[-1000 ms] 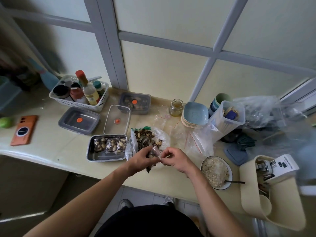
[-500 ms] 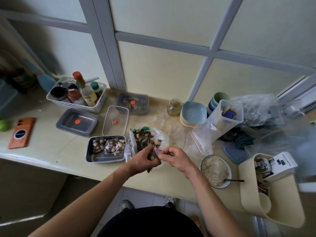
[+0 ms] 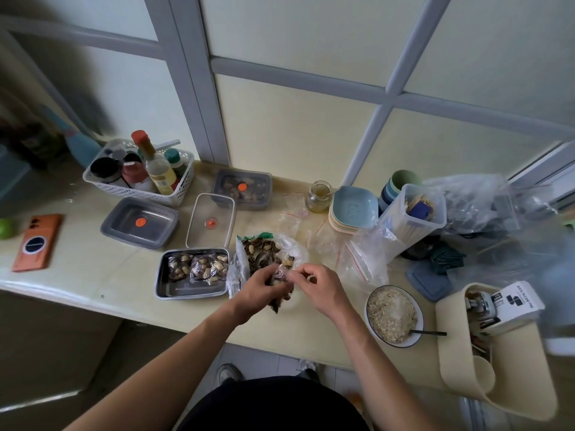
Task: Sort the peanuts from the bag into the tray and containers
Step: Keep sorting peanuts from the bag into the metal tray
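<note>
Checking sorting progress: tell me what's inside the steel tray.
The steel tray holds three small packets of peanuts along its far side. Anything beneath them is covered.

The small packet (image 3: 282, 289) is largely covered by the fingers of the left hand (image 3: 258, 290) and the right hand (image 3: 320, 286); its contents cannot be identified. A green object (image 3: 5, 228) is cut off by the left edge. The plastic bags (image 3: 473, 200) toward the right edge are blurred. The print on the white box (image 3: 513, 301) is too small to be read.
</note>
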{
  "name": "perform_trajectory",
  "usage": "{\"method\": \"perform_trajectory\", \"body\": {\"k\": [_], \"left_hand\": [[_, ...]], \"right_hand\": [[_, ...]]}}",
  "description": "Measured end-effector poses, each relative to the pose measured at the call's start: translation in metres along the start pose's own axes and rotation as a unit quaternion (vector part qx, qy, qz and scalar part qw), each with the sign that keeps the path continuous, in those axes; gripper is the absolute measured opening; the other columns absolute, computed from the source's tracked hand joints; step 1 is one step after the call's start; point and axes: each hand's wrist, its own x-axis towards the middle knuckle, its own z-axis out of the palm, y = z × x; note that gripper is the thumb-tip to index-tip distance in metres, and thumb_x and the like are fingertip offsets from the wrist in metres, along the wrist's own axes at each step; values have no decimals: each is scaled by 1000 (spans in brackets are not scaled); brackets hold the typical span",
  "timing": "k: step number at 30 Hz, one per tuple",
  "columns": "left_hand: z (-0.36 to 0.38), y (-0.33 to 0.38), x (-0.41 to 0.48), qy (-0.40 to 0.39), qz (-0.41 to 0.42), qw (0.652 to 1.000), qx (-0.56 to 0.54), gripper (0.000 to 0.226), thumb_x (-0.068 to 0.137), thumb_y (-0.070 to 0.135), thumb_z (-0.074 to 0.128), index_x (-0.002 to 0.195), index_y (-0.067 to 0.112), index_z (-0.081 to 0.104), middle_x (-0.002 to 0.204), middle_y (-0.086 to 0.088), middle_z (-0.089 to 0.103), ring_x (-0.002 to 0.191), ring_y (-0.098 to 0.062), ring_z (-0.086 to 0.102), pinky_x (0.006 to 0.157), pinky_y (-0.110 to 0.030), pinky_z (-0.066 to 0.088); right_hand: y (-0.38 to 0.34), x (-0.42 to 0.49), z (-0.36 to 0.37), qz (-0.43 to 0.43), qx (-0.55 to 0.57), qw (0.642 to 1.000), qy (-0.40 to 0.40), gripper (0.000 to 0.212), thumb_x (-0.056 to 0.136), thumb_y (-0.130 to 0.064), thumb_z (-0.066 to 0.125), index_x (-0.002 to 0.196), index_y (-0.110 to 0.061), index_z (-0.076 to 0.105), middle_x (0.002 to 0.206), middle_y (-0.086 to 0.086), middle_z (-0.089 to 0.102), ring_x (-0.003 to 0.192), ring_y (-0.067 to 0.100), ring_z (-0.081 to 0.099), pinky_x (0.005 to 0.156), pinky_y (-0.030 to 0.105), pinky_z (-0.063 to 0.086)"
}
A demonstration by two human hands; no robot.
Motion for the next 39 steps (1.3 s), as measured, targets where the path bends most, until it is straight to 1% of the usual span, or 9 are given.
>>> {"method": "perform_trajectory", "body": {"k": [2, 5, 9, 12, 16, 19, 22, 28, 39], "left_hand": [[-3, -1, 1, 21, -10, 1000, -13, 16, 95, 13, 69, 108, 5, 64, 81, -7, 68, 75, -19, 68, 63, -33, 54], [-7, -1, 0, 22, -17, 999, -20, 15, 95, 9, 68, 106, 0, 63, 81, -13, 66, 74, -21, 65, 59, -29, 52], [-7, -4, 1, -1, -38, 999, -37, 20, 95, 11, 69, 110, 1, 62, 81, -14, 68, 80, -26, 70, 63, -33, 55], [-5, -6, 4, -5, -44, 996, -72, 29, 95, 14, 70, 113, -5, 59, 85, -18, 68, 83, -31, 69, 68, -40, 58], [-3, -3, 6, 10, -32, 993, -111, 27, 94, 12, 71, 108, -8, 60, 88, -21, 69, 75, -30, 65, 70, -40, 58], [1, 0, 8, 30, -29, 990, -135, 20, 95, 9, 68, 103, -8, 61, 84, -21, 69, 67, -30, 61, 67, -40, 56], [3, -2, 10, 56, -34, 985, -160, 19, 97, 9, 64, 104, -8, 62, 82, -21, 68, 63, -30, 59, 66, -41, 54], [5, -2, 6, 59, -39, 977, -200, 18, 94, 22, 69, 89, 5, 71, 71, -15, 65, 80, -34, 63, 65, -40, 54], [9, 1, 3, 78, -45, 977, -191, 23, 98, 20, 65, 89, -1, 69, 65, -11, 63, 82, -38, 58, 60, -36, 55]], "right_hand": [[2, 2, -6, -10, -17, 1000, -24, 33, 85, -58, 68, 79, -26, 74, 84, -9, 68, 80, 5, 58, 69, 20, 43], [11, 5, -12, -2, -60, 997, -57, 11, 89, -32, 77, 82, -25, 72, 91, -10, 63, 75, 1, 53, 67, 14, 38], [12, 4, -8, 3, -48, 998, -44, 13, 93, -24, 72, 82, -25, 65, 81, -9, 65, 63, 5, 58, 63, 21, 48], [9, 3, -6, -14, -43, 999, -21, 17, 94, -19, 70, 80, -25, 61, 68, -13, 63, 53, 7, 57, 57, 22, 47], [3, 3, -7, -31, -44, 998, 12, 16, 90, -17, 71, 79, -25, 63, 61, -17, 61, 51, 5, 54, 55, 18, 43], [4, 4, -4, -33, -9, 999, 37, 10, 89, -18, 73, 84, -23, 66, 73, -9, 67, 56, 6, 58, 57, 19, 47], [3, 4, 1, 21, 62, 997, 44, 7, 90, -27, 74, 92, -25, 68, 83, -3, 69, 61, 10, 62, 58, 27, 55], [6, 0, 5, 81, 170, 981, 40, 13, 93, -19, 73, 87, -7, 72, 61, 3, 60, 57, 15, 54, 62, 28, 48], [5, -3, 11, 82, 221, 971, 45, 15, 95, -15, 71, 87, -2, 71, 60, 8, 58, 57, 16, 53, 60, 25, 47]]}}
